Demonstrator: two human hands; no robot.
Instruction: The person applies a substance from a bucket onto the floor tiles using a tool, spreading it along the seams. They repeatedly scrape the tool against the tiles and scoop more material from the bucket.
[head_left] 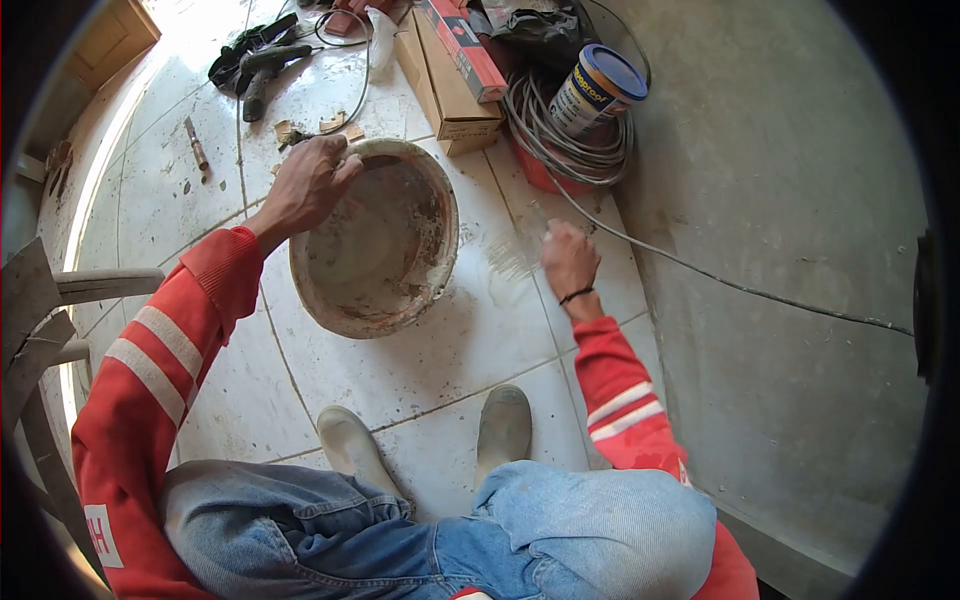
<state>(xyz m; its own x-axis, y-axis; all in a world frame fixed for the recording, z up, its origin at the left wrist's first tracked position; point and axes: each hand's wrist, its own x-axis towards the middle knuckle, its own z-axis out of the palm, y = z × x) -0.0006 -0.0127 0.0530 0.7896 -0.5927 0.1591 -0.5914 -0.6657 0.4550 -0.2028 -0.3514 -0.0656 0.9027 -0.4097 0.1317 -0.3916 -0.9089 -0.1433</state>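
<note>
A round, dirt-crusted basin (375, 240) rests on the tiled floor in front of my boots, with a greyish wet mix inside. My left hand (312, 180) is closed on its upper left rim. To the right of the basin, my right hand (570, 258) is closed above the floor, and a small thin piece shows past its fingers, too small to name. Pale wet smears (508, 262) mark the tiles between the basin and my right hand.
A coil of cable (590, 165) lies under a labelled tub (598, 90); its line runs right along the grey wall (790, 220). Cardboard box (445, 90), power tool (262, 75) and scraper (196, 146) lie ahead. A wooden chair (100, 285) stands left.
</note>
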